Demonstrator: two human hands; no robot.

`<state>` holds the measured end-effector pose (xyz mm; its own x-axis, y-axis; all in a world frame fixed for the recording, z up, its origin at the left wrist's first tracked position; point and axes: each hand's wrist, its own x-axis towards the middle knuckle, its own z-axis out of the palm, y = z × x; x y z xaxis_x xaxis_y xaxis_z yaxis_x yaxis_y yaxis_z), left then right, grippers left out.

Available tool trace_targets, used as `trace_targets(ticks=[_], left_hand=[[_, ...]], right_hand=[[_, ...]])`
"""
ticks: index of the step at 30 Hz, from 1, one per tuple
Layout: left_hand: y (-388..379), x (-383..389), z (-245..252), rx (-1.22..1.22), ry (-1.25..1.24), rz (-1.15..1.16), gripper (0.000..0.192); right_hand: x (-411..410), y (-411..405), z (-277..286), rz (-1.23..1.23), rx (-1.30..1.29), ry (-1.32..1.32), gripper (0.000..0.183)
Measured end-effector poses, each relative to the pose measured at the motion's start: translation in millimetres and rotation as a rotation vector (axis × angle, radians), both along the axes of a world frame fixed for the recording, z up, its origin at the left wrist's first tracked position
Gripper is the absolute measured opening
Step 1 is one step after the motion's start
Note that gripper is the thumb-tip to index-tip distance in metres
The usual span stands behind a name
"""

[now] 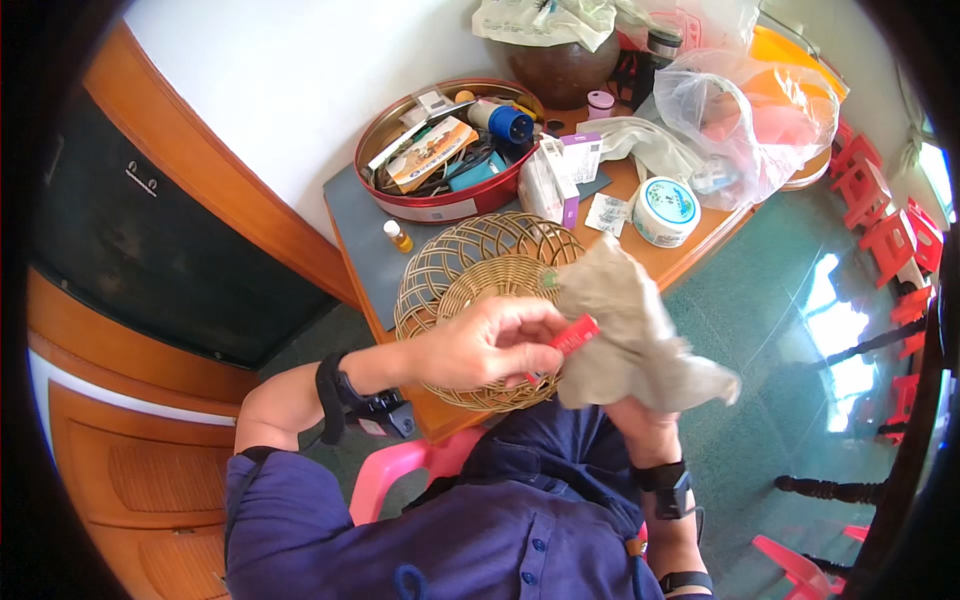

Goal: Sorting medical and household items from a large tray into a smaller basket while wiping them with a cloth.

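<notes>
My left hand (491,343) is closed on a small red cylinder (576,334), which looks like a battery; a second small red and blue item shows just below it, partly hidden by the fingers. A beige cloth (619,322) drapes over my right hand (645,421), hiding its fingers, and its upper part touches or nearly touches the red cylinder. Under both hands a round woven wicker basket (420,285) rests at the table's near corner. A small greenish thing at its right rim is partly covered by the cloth.
Behind the basket stand a red round tin (427,210) of odds and ends, medicine boxes (555,176), a small brown bottle (398,236) and a white round tub (666,212). Plastic bags (750,127) and a dark jar (559,67) lie farther back. A pink chair (390,469) is below the table.
</notes>
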<state>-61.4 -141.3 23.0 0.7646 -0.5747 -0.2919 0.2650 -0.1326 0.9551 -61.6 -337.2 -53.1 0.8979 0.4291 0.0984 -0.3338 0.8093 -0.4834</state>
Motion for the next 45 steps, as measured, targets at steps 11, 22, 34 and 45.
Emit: trace_targets(ticks=[11,22,34,45], left_hand=[[-5,-13,-5,0.190,-0.385,0.115,0.023],[1,-6,9,0.411,-0.863,0.054,0.031],[-8,-5,4,-0.050,-0.323,0.340,0.024],[2,1,10,-0.181,-0.346,0.281,0.029]], right_hand=[[-1,26,16,-0.205,-0.565,-0.202,0.031],[12,6,-15,-0.066,0.067,0.192,0.034],[1,19,10,-0.043,-0.303,-0.033,0.024],[5,19,10,-0.172,-0.173,0.060,0.036]])
